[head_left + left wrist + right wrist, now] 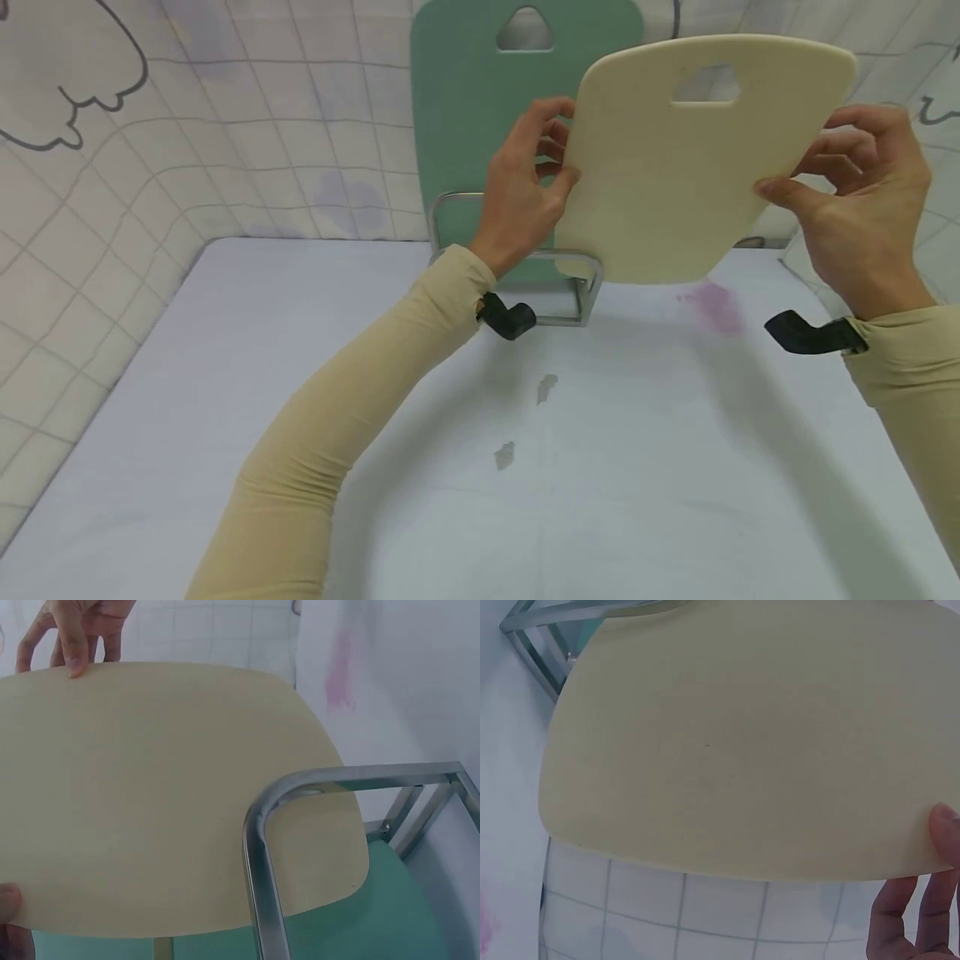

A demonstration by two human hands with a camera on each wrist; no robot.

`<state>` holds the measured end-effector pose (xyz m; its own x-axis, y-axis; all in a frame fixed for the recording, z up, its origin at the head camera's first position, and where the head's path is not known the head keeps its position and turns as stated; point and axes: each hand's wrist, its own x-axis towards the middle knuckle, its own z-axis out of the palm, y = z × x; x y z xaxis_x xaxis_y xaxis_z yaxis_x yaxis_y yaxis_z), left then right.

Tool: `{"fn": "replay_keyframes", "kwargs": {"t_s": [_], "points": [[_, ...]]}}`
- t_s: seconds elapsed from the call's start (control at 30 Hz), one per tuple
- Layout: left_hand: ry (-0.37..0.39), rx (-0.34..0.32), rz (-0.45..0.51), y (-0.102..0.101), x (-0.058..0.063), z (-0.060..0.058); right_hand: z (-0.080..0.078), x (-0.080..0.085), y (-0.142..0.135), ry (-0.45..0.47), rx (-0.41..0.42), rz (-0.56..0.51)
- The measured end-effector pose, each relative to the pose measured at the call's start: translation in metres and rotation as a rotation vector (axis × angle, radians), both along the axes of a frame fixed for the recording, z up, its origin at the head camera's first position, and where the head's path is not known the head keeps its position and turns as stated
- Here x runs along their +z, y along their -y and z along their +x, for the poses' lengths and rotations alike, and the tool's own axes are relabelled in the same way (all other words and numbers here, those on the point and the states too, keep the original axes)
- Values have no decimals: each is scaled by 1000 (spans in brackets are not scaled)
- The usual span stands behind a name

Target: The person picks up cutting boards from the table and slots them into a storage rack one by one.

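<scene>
Both hands pinch a cream cutting board (675,183) by opposite side edges, raised and tilted. My left hand (525,187) grips its left edge, thumb on the near face. On the opposite edge is my right hand (862,196), thumb in front and fingers behind. The board's lower left corner lies behind the front bar of a metal rack (592,262), as the left wrist view shows with the bar (259,855) across it. A green cutting board (465,108) stands upright in the rack, partly hidden by my left hand and the cream board.
The rack stands at the back of a white-covered table (337,333). Behind it hangs a grid-patterned cloth (300,125). The cover has a pink stain (716,308) right of the rack and grey patches (505,456) nearer the front.
</scene>
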<state>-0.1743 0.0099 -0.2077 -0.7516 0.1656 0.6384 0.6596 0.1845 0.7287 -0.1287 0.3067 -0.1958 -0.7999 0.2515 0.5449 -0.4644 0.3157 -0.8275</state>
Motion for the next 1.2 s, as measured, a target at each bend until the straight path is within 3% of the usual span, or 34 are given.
{"fn": "replay_keyframes", "kwargs": {"t_s": [0.23,0.37,0.7,0.9,1.2], "points": [[-27,15,-17,10,-2,0,-4,-3,9,-14,101,-143],[-40,27,-25,14,-4,-1,-6,-3,12,0,121,-168],[-48,56,-21,21,-4,-2,-11,-4,24,38,-38,66],[-20,69,-10,23,-5,-2,-13,-7,30,-14,-25,67],[23,84,-9,25,-3,1,-17,-11,38,-119,134,-162]]}}
